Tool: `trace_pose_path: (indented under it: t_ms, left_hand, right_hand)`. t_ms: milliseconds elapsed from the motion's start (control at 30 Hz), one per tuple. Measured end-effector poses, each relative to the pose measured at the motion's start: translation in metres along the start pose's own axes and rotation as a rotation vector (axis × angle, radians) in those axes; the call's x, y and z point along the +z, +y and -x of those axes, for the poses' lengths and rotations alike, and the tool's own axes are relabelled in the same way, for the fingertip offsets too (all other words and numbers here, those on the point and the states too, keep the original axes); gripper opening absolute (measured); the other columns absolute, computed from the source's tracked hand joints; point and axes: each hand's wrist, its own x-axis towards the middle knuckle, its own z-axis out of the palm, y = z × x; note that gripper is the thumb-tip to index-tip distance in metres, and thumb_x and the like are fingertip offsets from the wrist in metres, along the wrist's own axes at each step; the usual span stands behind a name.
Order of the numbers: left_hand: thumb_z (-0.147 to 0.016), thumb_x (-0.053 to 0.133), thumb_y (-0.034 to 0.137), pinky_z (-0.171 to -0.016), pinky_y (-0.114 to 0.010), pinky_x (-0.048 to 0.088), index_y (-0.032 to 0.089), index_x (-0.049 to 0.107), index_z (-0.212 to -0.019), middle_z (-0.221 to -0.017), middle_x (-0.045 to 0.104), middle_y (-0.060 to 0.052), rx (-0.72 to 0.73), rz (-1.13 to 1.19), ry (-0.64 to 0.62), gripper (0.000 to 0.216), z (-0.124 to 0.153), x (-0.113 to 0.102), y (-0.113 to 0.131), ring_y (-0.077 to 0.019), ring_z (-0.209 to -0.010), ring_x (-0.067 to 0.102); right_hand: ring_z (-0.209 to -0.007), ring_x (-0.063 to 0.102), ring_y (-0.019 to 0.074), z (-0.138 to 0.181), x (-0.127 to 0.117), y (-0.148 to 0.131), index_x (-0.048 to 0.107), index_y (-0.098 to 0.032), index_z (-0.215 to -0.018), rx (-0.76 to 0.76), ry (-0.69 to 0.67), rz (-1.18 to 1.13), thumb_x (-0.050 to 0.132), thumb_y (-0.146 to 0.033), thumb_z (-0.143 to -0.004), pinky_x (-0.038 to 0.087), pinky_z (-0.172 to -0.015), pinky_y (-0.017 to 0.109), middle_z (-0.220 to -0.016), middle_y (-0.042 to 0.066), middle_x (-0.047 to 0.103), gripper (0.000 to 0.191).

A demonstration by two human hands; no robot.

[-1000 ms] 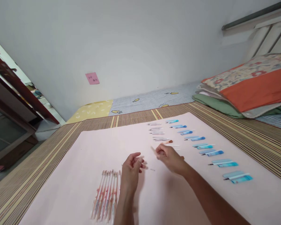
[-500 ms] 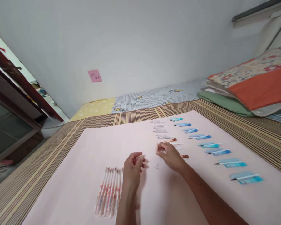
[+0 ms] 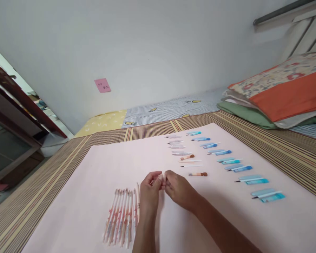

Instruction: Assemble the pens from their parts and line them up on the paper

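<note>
My left hand (image 3: 150, 188) and my right hand (image 3: 180, 189) meet over the middle of the pink sheet (image 3: 76, 196). Both are closed, fingertips together around a small pale pen part (image 3: 163, 177). Most of that piece is hidden by the fingers. Beside my left wrist lies a row of several pink-and-white pens (image 3: 119, 218), with a peach pen barrel (image 3: 138, 198) at its right end. Past my right hand are a brown-capped peach pen piece (image 3: 198, 174), another like it (image 3: 187, 157), and a thin white refill (image 3: 191, 166).
Sets of blue pen parts (image 3: 268, 196) run in a diagonal line on the right, and pale pen parts (image 3: 175, 143) lie further back. A striped mat (image 3: 60, 161) is under the sheet. Folded bedding (image 3: 281, 95) is stacked at right, against the wall (image 3: 152, 52).
My right hand has come left and down with its small pale piece to meet my left hand. The small bits lying between the hands are now covered. The view has shifted slightly.
</note>
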Motion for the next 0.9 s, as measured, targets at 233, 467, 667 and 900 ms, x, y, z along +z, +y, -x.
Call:
trace_pose_path:
  t_ms: [233, 467, 667, 900]
  left_hand:
    - [-0.079, 0.070, 0.030, -0.068, -0.026, 0.050, 0.017, 0.071, -0.091, -0.074, 0.067, -0.003, 0.118, -0.120, 0.015, 0.018, 0.004, 0.000, 0.006, -0.0154, -0.071, 0.061]
    - [-0.081, 0.070, 0.012, -0.052, -0.015, 0.050, 0.011, 0.065, -0.075, -0.063, 0.063, -0.002, -0.242, 0.686, 0.213, 0.008, -0.009, -0.016, 0.004, -0.0077, -0.056, 0.059]
    - [-0.095, 0.047, 0.008, -0.051, -0.013, 0.052, 0.008, 0.064, -0.081, -0.071, 0.063, -0.006, -0.402, 0.895, 0.113, 0.023, -0.007, -0.016, 0.015, -0.0062, -0.057, 0.059]
    - [-0.096, 0.045, 0.006, -0.050, -0.015, 0.054, 0.007, 0.064, -0.097, -0.073, 0.064, -0.007, -0.470, 0.995, 0.119, 0.020, -0.004, -0.017, 0.020, -0.0072, -0.057, 0.060]
  right_hand:
    - [-0.072, 0.057, 0.0169, -0.007, -0.009, -0.004, 0.057, -0.020, -0.088, -0.020, -0.007, 0.021, 0.049, -0.022, -0.089, 0.039, -0.065, 0.027, -0.085, 0.003, 0.062, 0.008]
    - [-0.066, 0.058, 0.0184, 0.020, -0.070, 0.023, 0.064, -0.022, -0.086, 0.190, 0.172, -0.044, 0.049, -0.025, -0.088, 0.042, -0.062, 0.028, -0.070, 0.000, 0.063, 0.015]
    - [-0.084, 0.063, 0.0176, 0.036, -0.033, 0.032, 0.066, -0.023, -0.091, 0.088, -0.054, 0.216, 0.046, -0.011, -0.088, 0.044, -0.075, 0.028, -0.095, 0.004, 0.065, 0.023]
    - [-0.067, 0.054, 0.0180, 0.033, -0.002, 0.043, 0.059, -0.022, -0.076, 0.076, -0.042, 0.445, 0.046, -0.005, -0.087, 0.039, -0.061, 0.029, -0.080, 0.005, 0.056, 0.024]
